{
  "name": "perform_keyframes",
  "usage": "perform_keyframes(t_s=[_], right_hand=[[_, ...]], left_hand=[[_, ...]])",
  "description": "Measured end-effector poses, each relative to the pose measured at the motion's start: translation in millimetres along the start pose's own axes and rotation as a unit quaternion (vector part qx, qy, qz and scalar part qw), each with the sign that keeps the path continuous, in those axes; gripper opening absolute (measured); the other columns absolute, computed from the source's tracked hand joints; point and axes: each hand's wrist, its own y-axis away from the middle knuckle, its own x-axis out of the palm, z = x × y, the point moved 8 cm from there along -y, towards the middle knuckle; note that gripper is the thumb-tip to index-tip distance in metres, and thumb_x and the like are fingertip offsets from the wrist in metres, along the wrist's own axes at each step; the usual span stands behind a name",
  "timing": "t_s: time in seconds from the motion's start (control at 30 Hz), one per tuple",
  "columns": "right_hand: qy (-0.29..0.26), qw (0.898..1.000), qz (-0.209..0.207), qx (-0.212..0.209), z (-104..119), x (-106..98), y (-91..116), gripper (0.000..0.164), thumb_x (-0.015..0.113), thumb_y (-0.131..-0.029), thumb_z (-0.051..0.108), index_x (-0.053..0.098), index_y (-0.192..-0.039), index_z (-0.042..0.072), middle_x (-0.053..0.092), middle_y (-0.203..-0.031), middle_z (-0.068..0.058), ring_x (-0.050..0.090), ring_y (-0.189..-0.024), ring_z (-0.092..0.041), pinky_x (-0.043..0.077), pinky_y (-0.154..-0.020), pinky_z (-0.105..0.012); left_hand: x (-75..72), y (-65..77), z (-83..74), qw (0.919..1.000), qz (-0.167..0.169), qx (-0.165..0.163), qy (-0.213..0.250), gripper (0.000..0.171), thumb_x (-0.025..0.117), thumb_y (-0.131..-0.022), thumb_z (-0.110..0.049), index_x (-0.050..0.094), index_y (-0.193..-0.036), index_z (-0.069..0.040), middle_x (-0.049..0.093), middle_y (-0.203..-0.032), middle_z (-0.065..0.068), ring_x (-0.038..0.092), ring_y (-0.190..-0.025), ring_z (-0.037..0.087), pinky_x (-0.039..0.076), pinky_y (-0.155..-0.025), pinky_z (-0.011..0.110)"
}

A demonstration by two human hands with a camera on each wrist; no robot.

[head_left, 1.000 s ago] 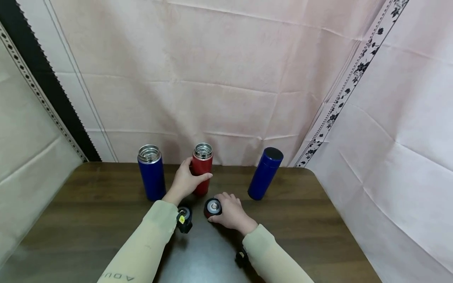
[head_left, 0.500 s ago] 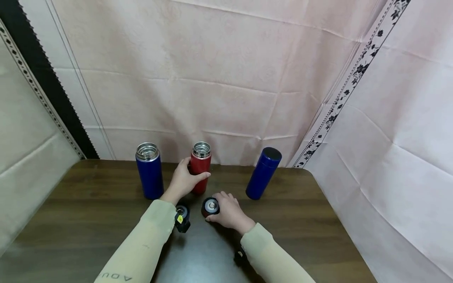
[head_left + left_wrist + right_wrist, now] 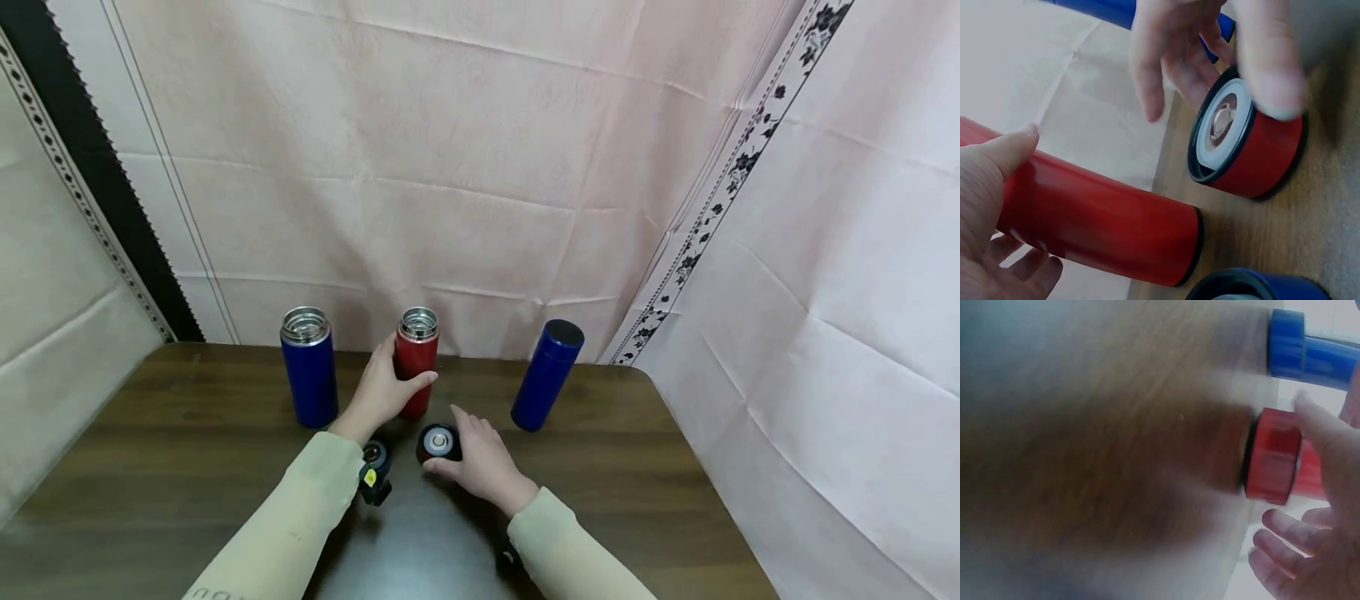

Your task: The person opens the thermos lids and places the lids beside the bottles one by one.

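My left hand [image 3: 380, 390] holds an uncapped red thermos bottle [image 3: 417, 358] that stands upright toward the back of the table. The thumb lies along its near side, and in the left wrist view the other fingers [image 3: 1025, 272] reach around beneath. In front of the bottle, the red lid [image 3: 438, 442] rests on the table with its inner side up. Around this lid my right hand [image 3: 486, 462] is spread, thumb and fingers apart. The right wrist view shows the fingertips [image 3: 1266, 540] off the red lid wall [image 3: 1274, 456].
An uncapped blue thermos bottle [image 3: 310, 375] stands on the left. Its upturned blue lid [image 3: 377, 452] sits by my left wrist, partly hidden. Another blue thermos bottle [image 3: 547, 375], with its lid on, stands at the right. A pale cloth [image 3: 465, 183] hangs behind the table [image 3: 660, 500].
My right hand has loosened from the red lid, its fingers spreading away while the lid stays on the table. The left hand keeps its hold on the red bottle. The head view has shifted slightly.
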Motion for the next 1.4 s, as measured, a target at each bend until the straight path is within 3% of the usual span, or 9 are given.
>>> perform_keyframes(t_s=[0.2,0.4,0.7,0.83,1.0,1.17,1.4], right_hand=[[-0.055,0.998,-0.003,-0.002,-12.7,-26.9,17.1,0.094,0.063,-0.08,0.066,0.03,-0.15,0.012,0.052,-0.138,-0.009,0.05,-0.124,-0.026,0.042,-0.1,-0.048],[-0.06,0.998,-0.018,0.013,-31.3,-61.2,37.8,0.091,0.063,-0.08,0.067,0.032,-0.15,0.017,0.051,-0.138,-0.006,0.048,-0.125,-0.02,0.042,-0.101,-0.045],[-0.081,0.993,-0.085,0.011,-57.1,-103.6,61.0,0.082,0.069,-0.081,0.059,0.043,-0.144,0.014,0.058,-0.127,-0.005,0.055,-0.116,-0.024,0.044,-0.097,-0.046],[-0.097,0.987,-0.129,-0.006,-64.0,-123.3,65.3,0.076,0.071,-0.082,0.053,0.048,-0.139,0.01,0.062,-0.12,-0.005,0.059,-0.109,-0.023,0.048,-0.093,-0.045],[-0.124,0.973,-0.191,-0.033,-71.1,-146.5,66.4,0.064,0.072,-0.084,0.045,0.052,-0.131,0.007,0.064,-0.11,-0.004,0.061,-0.101,-0.023,0.05,-0.087,-0.042],[-0.171,0.955,-0.241,-0.013,-84.3,-164.0,63.1,0.059,0.073,-0.085,0.042,0.049,-0.13,0.01,0.06,-0.114,-0.004,0.059,-0.102,-0.021,0.05,-0.087,-0.041],[-0.291,0.925,-0.242,0.008,-81.5,-184.2,52.0,0.069,0.071,-0.089,0.025,0.035,-0.14,-0.002,0.044,-0.136,-0.021,0.047,-0.122,-0.037,0.041,-0.099,-0.05]], left_hand=[[-6.4,20.4,-11.9,0.9995,-0.017,0.024,0.01,0.098,0.075,-0.082,-0.044,0.011,-0.155,-0.026,0.026,-0.151,0.011,0.041,-0.13,0.033,0.041,-0.1,0.054],[-8.1,45.4,-17.5,0.9993,-0.013,0.034,0.012,0.098,0.073,-0.082,-0.049,0.012,-0.155,-0.029,0.023,-0.153,0.01,0.037,-0.134,0.034,0.041,-0.1,0.051],[-4.6,65.8,-38.8,0.9893,-0.054,0.134,0.021,0.086,0.077,-0.082,-0.037,0.028,-0.15,-0.016,0.039,-0.142,0.01,0.047,-0.123,0.027,0.046,-0.096,0.046],[1.8,65.5,-46.5,0.9872,-0.051,0.15,0.02,0.083,0.076,-0.082,-0.038,0.032,-0.148,-0.015,0.041,-0.14,0.007,0.047,-0.122,0.024,0.046,-0.097,0.043],[13.5,60.7,-48.5,0.9901,-0.033,0.134,0.027,0.081,0.076,-0.082,-0.039,0.033,-0.147,-0.016,0.042,-0.139,0.005,0.048,-0.122,0.022,0.046,-0.097,0.042],[34.4,53.2,-48.3,0.9925,-0.023,0.098,0.069,0.079,0.077,-0.082,-0.039,0.034,-0.146,-0.022,0.045,-0.134,0.0,0.05,-0.12,0.024,0.046,-0.097,0.043],[79.9,39.9,-62.5,0.9916,0.002,0.069,0.109,0.079,0.078,-0.082,-0.038,0.035,-0.146,-0.022,0.048,-0.133,-0.001,0.052,-0.119,0.025,0.046,-0.096,0.04]])
